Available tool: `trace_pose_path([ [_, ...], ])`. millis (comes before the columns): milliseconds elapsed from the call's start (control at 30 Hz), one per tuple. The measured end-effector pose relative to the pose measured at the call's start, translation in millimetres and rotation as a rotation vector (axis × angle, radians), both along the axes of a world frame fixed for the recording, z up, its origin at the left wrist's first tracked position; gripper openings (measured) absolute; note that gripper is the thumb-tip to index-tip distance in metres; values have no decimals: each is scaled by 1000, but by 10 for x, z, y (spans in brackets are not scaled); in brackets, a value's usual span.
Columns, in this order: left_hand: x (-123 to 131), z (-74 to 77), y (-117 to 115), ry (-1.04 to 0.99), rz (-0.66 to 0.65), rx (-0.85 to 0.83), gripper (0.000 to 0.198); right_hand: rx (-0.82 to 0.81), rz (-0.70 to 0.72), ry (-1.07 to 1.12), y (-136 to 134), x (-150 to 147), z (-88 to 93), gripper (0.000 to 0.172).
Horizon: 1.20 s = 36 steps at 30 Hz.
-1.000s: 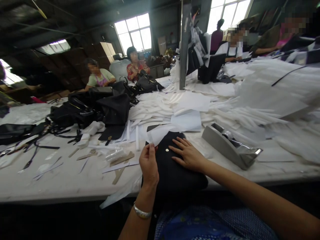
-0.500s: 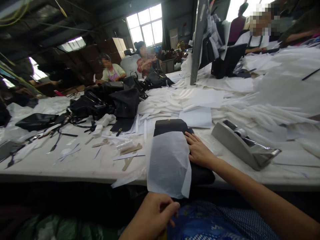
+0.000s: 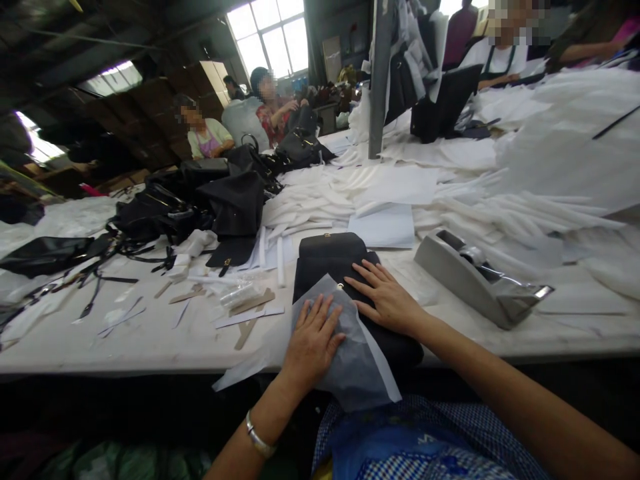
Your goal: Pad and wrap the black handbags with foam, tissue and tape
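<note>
The bag [image 3: 320, 270] lies flat and black on the white table [image 3: 165, 350], at the near edge in front of the person, with its flap [image 3: 333, 245] at the far end. The left hand [image 3: 313, 337] rests palm down on a thin, translucent sheet [image 3: 357, 373], its fingers straight, slightly apart and not curled around anything. The sheet covers the near left part of the bag, one corner pointing at the small metal clasp [image 3: 341, 286], and its lower part hangs past the table edge in front of the blue apron [image 3: 380, 440]. The right hand [image 3: 387, 297] lies on the right side of the bag, fingers spread and loose, grasping nothing, the tips just beside the clasp. A bracelet [image 3: 259, 437] circles the left wrist. Right of the bag, apart from the right hand, stands a grey tape dispenser [image 3: 465, 283]. Left of the bag lie card strips [image 3: 253, 303] and a clear roll [image 3: 239, 295]; farther back is a heap of black bags [image 3: 230, 207]. White strips [image 3: 310, 207] pile up beyond the bag, near a grey post [image 3: 379, 87]. Across the table, a co-worker in a red top [image 3: 265, 123] has both hands raised near a dark bag [image 3: 303, 123].
</note>
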State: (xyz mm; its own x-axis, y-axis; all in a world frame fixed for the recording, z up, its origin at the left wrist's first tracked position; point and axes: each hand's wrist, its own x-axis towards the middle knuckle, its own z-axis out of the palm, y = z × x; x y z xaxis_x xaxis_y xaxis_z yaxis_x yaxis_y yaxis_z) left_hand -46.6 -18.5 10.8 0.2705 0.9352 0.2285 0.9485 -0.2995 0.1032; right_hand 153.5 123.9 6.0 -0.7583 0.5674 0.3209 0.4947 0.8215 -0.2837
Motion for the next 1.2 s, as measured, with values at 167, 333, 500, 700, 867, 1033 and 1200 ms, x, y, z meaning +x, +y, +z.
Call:
trace_pose_path([
  [167, -184, 144, 247, 30, -116, -73, 53, -18, 13, 28, 14, -3, -17, 54],
  [333, -257, 259, 563, 36, -250, -130, 55, -145, -39, 207, 43, -25, -81, 54],
  [500, -180, 377, 830, 59, -372, -191, 61, -332, -74, 433, 49, -7, -88, 60],
  [700, -74, 421, 1109, 87, -504, -203, 64, -484, -137, 582, 83, 38, -58, 56],
  [867, -79, 399, 1236, 121, -527, -189, 66, -420, -124, 548, 117, 80, -74, 62],
  [1033, -95, 385, 1230, 130, -527, -166, 68, -397, -122, 478, 71, 121, -128, 75],
  [1200, -11, 391, 1126, 208, -439, -83, 68, -402, -137, 444, 81, 110, -218, 77],
])
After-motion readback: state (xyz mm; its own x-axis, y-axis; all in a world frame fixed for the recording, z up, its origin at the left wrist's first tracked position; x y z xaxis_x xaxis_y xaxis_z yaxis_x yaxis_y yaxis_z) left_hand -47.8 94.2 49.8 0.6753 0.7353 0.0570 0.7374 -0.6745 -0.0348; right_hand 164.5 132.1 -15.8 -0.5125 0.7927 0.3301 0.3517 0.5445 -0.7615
